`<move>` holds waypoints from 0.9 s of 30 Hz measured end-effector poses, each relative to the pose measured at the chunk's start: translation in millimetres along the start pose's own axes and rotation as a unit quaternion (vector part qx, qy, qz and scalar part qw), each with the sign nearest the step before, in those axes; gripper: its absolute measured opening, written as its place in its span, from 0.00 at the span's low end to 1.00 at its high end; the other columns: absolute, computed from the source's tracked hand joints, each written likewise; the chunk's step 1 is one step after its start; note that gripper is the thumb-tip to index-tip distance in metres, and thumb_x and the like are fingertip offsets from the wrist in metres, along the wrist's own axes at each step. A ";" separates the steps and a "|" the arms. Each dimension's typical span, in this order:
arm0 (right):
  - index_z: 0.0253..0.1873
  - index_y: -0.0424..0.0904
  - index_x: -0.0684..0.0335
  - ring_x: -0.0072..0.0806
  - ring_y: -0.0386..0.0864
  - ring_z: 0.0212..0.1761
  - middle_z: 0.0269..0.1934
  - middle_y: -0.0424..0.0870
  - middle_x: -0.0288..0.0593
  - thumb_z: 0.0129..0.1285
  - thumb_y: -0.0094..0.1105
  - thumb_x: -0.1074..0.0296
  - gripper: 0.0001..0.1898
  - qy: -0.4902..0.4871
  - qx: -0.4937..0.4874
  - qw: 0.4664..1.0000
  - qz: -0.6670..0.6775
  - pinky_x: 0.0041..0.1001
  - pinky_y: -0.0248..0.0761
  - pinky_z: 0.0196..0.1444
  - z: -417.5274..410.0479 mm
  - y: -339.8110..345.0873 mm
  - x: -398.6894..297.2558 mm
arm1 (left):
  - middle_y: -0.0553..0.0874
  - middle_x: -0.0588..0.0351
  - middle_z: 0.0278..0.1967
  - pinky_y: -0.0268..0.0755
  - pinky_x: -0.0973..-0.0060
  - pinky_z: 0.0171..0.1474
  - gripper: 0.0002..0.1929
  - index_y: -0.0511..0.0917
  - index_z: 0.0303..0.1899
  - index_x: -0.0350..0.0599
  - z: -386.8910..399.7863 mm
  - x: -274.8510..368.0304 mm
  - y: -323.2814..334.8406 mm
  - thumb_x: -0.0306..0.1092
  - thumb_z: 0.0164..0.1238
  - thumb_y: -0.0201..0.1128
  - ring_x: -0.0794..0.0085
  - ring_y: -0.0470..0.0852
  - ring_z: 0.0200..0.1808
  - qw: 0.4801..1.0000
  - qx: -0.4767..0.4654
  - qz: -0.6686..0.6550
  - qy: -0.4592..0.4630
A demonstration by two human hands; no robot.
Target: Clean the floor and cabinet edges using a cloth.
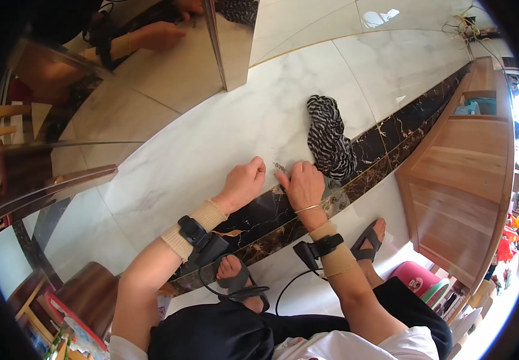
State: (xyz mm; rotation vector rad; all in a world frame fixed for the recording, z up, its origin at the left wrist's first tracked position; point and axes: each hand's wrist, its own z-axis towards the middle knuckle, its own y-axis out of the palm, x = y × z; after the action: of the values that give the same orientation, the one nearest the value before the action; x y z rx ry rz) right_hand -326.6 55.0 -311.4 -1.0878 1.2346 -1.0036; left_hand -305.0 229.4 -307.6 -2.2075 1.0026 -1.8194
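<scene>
Both hands hang in front of me above a marble floor. My left hand [245, 180] has its fingers curled closed; whether something small sits between the fingertips cannot be told. Close by on the right, my right hand [303, 181] has its thumb stretched out toward a small, dark, chain-like thing [281, 167] that shows between the two hands. Whether the fingers grip it is not clear. Just beyond my right hand lies a crumpled black-and-white striped cloth [329, 137], reaching over the white tile onto the dark border.
A glossy reflective panel [151, 99] stands at the upper left. On the right is a wooden cabinet [457, 157], with a pink plastic container [414, 276] beside its base. Cables run from my wrist straps past my sandalled feet. A dark brown stool [89, 297] is at lower left.
</scene>
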 end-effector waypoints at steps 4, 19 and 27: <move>0.27 0.69 0.57 0.37 0.73 0.30 0.26 0.71 0.40 0.49 0.65 0.48 0.19 -0.011 0.052 0.998 -0.036 0.33 0.64 0.32 11.2 11.5 -16.9 | 0.81 0.44 0.23 0.71 0.60 0.32 0.03 0.73 0.33 0.42 2.6 1.7 -1.4 0.30 0.64 0.54 0.49 0.80 0.28 0.997 0.009 -0.072 -0.025; 0.27 0.67 0.59 0.36 0.75 0.29 0.24 0.71 0.40 0.48 0.56 0.70 0.06 -0.132 0.000 0.991 0.009 0.33 0.68 0.33 17.5 -3.7 -17.3 | 0.81 0.52 0.37 0.73 0.72 0.42 0.17 0.74 0.43 0.38 -10.8 -0.5 -10.0 0.44 0.76 0.44 0.69 0.80 0.39 0.748 -0.222 -0.577 -0.241; 0.33 0.71 0.59 0.33 0.74 0.32 0.30 0.73 0.37 0.49 0.56 0.70 0.06 -0.280 -0.014 0.953 0.114 0.31 0.68 0.36 16.0 -41.6 -37.9 | 0.78 0.56 0.48 0.70 0.66 0.53 0.16 0.72 0.50 0.44 -2.4 -3.9 -1.0 0.44 0.76 0.42 0.71 0.77 0.50 0.687 -0.188 -0.649 -0.265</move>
State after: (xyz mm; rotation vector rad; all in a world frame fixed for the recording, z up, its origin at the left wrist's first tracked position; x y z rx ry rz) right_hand -313.7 84.7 -262.7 -1.1209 0.8818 -0.4514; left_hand -307.0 233.1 -309.7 -3.8243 -0.6359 -0.8338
